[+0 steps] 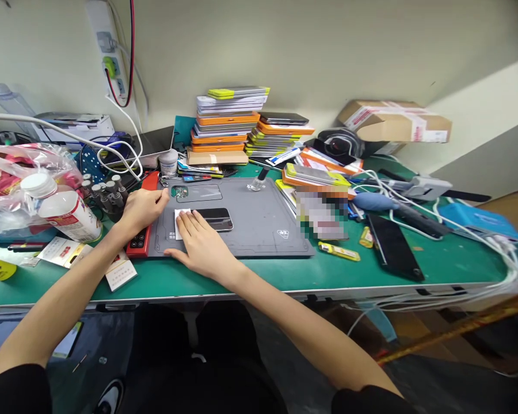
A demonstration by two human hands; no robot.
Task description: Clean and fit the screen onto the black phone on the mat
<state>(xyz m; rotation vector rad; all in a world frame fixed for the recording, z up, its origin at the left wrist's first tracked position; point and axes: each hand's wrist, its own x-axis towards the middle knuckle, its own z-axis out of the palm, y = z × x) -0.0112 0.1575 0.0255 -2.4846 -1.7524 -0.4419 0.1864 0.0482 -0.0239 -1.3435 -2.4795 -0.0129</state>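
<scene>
A dark smartphone (218, 218) lies screen up on a grey work mat (259, 230). My right hand (205, 244) rests flat over the phone's left part and a white wipe or paper (178, 229), fingers stretched out and thumb apart. Part of the wipe is hidden beneath the fingers. Over the mat's left edge, beside the red control strip (137, 246), my left hand (144, 210) is closed with its fingers curled; whether anything is inside cannot be seen. A small green circuit board (180, 191) sits on the mat behind the hands.
Stacked flat orange, yellow and grey boxes (224, 126) stand against the wall. A white bottle (69, 213) and several screwdrivers (107, 195) crowd the left side. A glass dispenser bottle (258, 183) is on the mat. Cables (479, 230) and a black phone (395, 247) lie right.
</scene>
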